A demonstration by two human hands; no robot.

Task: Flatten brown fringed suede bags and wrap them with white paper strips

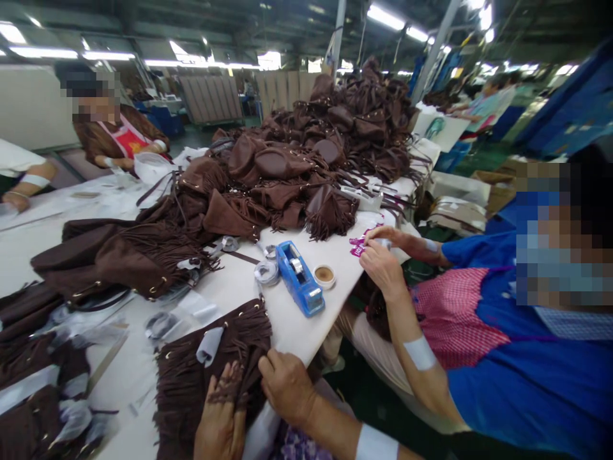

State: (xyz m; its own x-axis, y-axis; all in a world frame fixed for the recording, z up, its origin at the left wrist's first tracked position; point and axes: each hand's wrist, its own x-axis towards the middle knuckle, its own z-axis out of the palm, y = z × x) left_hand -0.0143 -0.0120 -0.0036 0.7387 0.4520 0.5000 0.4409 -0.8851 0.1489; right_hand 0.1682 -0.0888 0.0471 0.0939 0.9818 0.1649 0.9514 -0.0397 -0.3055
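A dark brown fringed bag [179,383] with metal eyelets lies flat at the table's near edge. My left hand [223,409] rests on its front, fingers stretched out among the fringe strands. At the bag's right edge is my right hand [287,386], its fingers curled and pressed together; whatever they pinch is hidden, though fringe is right beside them. A small white wrapped piece [209,346] sits on the bag near the eyelets. Just beyond the bag stand a blue tape dispenser [299,278] and a roll of tape [324,276].
A large pile of brown bags [287,160] covers the table's far part. More bags [119,255] and clear plastic wrapping lie to the left. On the right a co-worker in a blue shirt [522,377] handles a small item at the table's edge. Another person [119,134] sits across.
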